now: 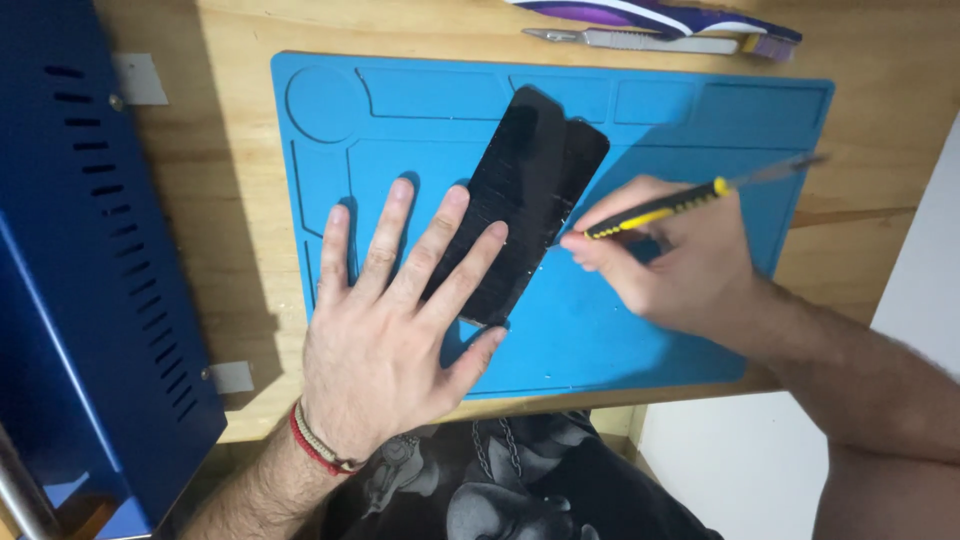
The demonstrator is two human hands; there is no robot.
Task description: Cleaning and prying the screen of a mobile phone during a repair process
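A black phone (530, 190) lies face up and slanted on a blue work mat (640, 330). My left hand (395, 320) is spread flat, with two fingertips pressing on the phone's near half and the rest on the mat. My right hand (670, 265) grips a thin yellow and black tool (665, 208) like a pen. The tool's tip meets the phone's right edge near its middle. A red and pale bracelet (318, 447) circles my left wrist.
The mat lies on a wooden table (240, 250). A blue metal box (90, 270) with vent slots stands at the left. At the far edge lie a metal scalpel-like tool (630, 41) and a purple and white object (660, 15). A white wall (900, 300) is at the right.
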